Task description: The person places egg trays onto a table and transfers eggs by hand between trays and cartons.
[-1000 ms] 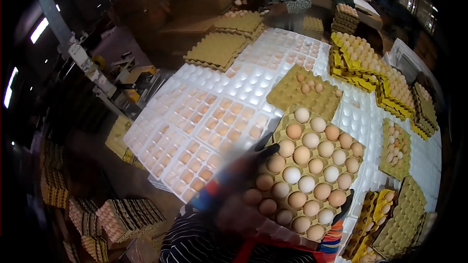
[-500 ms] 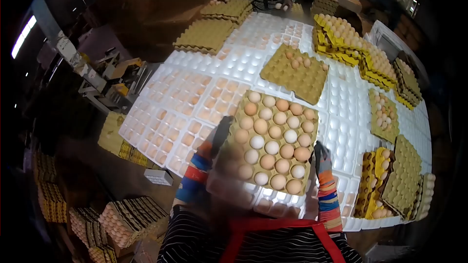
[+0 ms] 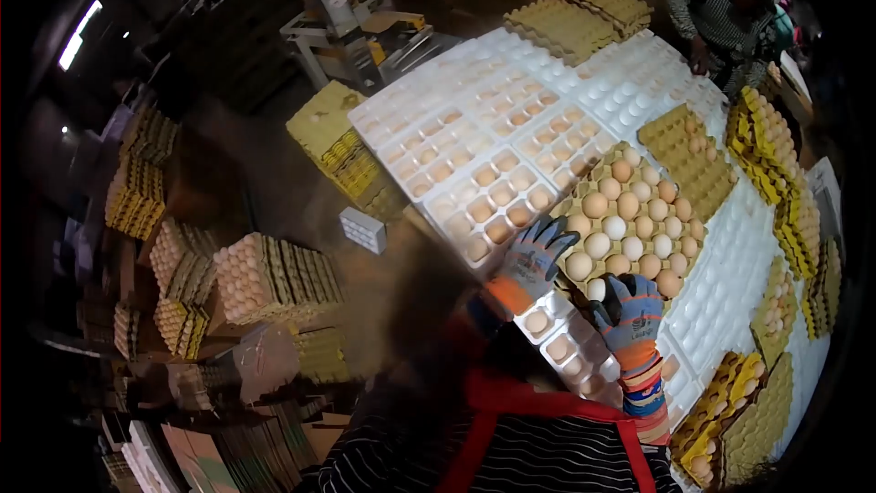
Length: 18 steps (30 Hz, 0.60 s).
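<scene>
A fibre egg tray (image 3: pixel 701 260) filled with brown and white eggs lies on the white moulded trays covering the table. My left hand (image 3: pixel 534 265), in a grey and orange glove, is at the tray's left corner with its fingers stretched out and holds nothing. At the near corner, my right hand (image 3: pixel 633 315), gloved alike, has its thumb and fingers curled around a pale egg (image 3: pixel 597 289). Part of that egg is hidden by the fingers. Below my hands, a clear-lidded white pack (image 3: pixel 558 342) contains several eggs.
Behind is a partly filled fibre tray (image 3: pixel 680 151). Yellow trays of eggs (image 3: pixel 771 183) are stacked on the right. On the left floor stand egg stacks (image 3: pixel 274 278) and a yellow tray stack (image 3: pixel 342 146). Another person (image 3: pixel 730 23) is at the table's far side.
My view has swung left. Both hands have left the sides of the full tray, which now rests on the table; my left is spread at its corner, my right is on an egg.
</scene>
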Motion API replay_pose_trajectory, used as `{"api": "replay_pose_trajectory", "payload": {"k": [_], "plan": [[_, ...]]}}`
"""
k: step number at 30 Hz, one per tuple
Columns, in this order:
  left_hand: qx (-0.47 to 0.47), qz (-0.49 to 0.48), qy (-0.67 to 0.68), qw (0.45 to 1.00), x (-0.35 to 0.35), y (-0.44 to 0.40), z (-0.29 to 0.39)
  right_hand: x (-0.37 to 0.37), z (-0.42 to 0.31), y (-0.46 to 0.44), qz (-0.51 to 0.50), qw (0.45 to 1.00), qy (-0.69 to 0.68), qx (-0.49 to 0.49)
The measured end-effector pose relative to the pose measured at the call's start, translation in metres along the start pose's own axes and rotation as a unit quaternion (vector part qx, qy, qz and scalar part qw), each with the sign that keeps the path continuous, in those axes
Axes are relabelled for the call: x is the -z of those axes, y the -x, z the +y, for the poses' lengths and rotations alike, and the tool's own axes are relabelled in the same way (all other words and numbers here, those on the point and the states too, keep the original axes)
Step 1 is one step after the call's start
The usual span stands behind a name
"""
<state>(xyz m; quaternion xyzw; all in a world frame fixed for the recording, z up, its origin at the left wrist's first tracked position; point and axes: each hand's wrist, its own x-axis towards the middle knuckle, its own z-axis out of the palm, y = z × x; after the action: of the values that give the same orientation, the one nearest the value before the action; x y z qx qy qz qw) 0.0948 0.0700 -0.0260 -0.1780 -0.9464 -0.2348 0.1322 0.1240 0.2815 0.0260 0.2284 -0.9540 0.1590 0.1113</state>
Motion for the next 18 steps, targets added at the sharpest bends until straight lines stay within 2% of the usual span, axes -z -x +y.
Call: {"api": "replay_pose_trajectory", "payload": {"k": [2,4,6,8,9,10,12,13,14,15,17,18], "plan": [[-0.016,0.050,0.079,0.995,0.000,-0.002,-0.008,-0.010,0.005,0.000,0.037,0.999,-0.004,0.020],[0.029,0.024,0.132,0.991,-0.008,0.000,-0.023,-0.001,-0.005,-0.001,0.004,1.000,0.018,-0.018],[0.003,0.010,0.229,0.973,0.014,-0.011,-0.024,-0.002,-0.014,-0.004,0.008,0.998,0.020,-0.053],[-0.001,-0.011,0.268,0.963,0.009,-0.015,-0.041,-0.019,-0.016,-0.002,0.020,0.996,0.025,-0.078],[0.050,-0.031,0.445,0.894,0.010,-0.020,-0.038,-0.019,-0.017,-0.004,0.004,0.996,0.016,-0.087],[0.041,-0.053,0.459,0.886,0.019,-0.025,-0.041,-0.021,-0.016,-0.003,0.012,0.995,0.010,-0.098],[0.142,-0.106,0.647,0.741,0.019,-0.031,-0.060,-0.017,-0.015,-0.003,0.039,0.991,-0.050,-0.120],[0.137,-0.100,0.678,0.715,0.019,-0.036,-0.072,-0.018,-0.013,-0.001,0.095,0.975,-0.123,-0.157],[0.160,-0.049,0.665,0.728,-0.009,-0.041,-0.094,-0.021,-0.010,0.002,0.155,0.950,-0.194,-0.188],[0.165,-0.039,0.647,0.743,-0.009,-0.046,-0.098,-0.024,-0.005,0.009,0.194,0.886,-0.340,-0.250],[0.131,-0.073,0.738,0.658,-0.017,-0.057,-0.123,-0.005,-0.012,0.008,0.284,0.726,-0.537,-0.322],[0.064,-0.117,0.639,0.758,0.003,-0.065,-0.117,0.004,-0.020,0.006,0.323,0.642,-0.608,-0.338]]}}
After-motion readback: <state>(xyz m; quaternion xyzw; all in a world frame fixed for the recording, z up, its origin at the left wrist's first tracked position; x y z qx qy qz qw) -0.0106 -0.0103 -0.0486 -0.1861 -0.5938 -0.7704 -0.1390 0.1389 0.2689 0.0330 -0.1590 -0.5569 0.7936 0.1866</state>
